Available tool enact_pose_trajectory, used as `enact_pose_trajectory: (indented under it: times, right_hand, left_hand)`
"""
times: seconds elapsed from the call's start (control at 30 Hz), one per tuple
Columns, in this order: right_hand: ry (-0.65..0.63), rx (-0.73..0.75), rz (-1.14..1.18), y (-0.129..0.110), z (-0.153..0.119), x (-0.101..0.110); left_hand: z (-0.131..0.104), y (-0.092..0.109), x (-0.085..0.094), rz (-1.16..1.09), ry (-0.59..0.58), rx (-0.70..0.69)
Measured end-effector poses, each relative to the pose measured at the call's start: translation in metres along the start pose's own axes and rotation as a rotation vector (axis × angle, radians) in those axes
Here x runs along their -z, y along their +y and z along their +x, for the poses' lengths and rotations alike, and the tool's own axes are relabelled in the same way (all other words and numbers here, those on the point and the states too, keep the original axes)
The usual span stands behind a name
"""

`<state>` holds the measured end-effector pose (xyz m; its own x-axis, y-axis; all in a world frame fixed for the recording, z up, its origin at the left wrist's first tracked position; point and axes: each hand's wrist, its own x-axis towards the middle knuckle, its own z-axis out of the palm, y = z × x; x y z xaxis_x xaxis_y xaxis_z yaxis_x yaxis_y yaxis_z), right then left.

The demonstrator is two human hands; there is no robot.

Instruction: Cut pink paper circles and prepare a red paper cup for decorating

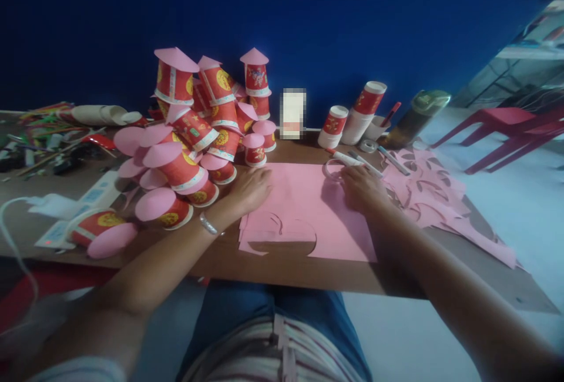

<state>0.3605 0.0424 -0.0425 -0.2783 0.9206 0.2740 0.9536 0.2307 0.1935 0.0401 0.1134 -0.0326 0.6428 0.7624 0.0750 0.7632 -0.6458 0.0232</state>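
Note:
A pink paper sheet (339, 229) lies on the table in front of me, with round cutouts along its lower left part and other layers under its left edge. My left hand (255, 187) is at the sheet's upper left edge, its fingers bent and pressed together on the paper. At the upper right of the sheet, my right hand (362, 185) closes its fingers on a ring-shaped roll of tape (328, 171), which stands tilted over the paper. The fingertips of both hands are partly hidden.
Stacked red paper cups with pink cone tops (176, 82) crowd the left. Pink paper scraps (432, 188) cover the right, near markers (368, 164), upright cups (333, 126) and a bottle (414, 117). A power strip (88, 200) lies far left. A phone-like blurred rectangle (293, 113) stands behind.

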Motion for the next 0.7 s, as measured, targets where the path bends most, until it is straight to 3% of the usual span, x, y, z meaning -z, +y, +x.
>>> enact_pose_trajectory:
  times: [0.17, 0.33, 0.57, 0.7]
  right_hand:
    - [0.048, 0.177, 0.186, -0.061, -0.013, 0.018]
    - [0.046, 0.362, 0.271, -0.114, -0.014, 0.023]
    - [-0.101, 0.432, 0.118, -0.128, -0.014, 0.032]
    - [-0.096, 0.482, 0.096, -0.126, -0.02, 0.036]
  left_hand:
    - [-0.03, -0.012, 0.004, -0.046, 0.08, 0.041]
    - [-0.049, -0.021, -0.002, -0.05, 0.044, 0.112]
    - [-0.055, -0.019, -0.007, -0.003, 0.065, 0.102]
    - [-0.056, -0.016, -0.005, -0.003, 0.074, 0.13]
